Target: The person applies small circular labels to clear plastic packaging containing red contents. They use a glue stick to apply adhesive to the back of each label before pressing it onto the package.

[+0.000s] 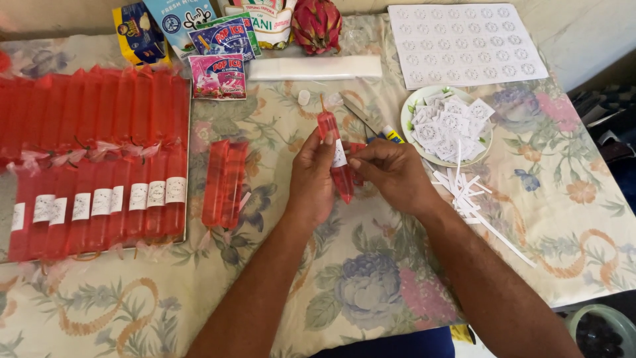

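Observation:
My left hand [310, 178] holds a long red ice pop tube [336, 156] upright over the floral tablecloth [371, 292]. My right hand [391, 174] pinches the same tube from the right, fingertips on a small white label stuck around its middle. Two more red tubes [224, 183] lie just left of my hands. A tray [187, 113] at the left carries several rows of red tubes; the front row wears white labels. A plate [412, 106] of cut white labels sits to the right of my hands.
A white sheet of round stickers [466, 45] lies at the back right. White paper strips [474, 199] are scattered by the plate. Scissors [363, 117], a clear plastic roll [317, 67], drink powder packets [218, 76], cartons and a dragon fruit [317, 23] stand at the back.

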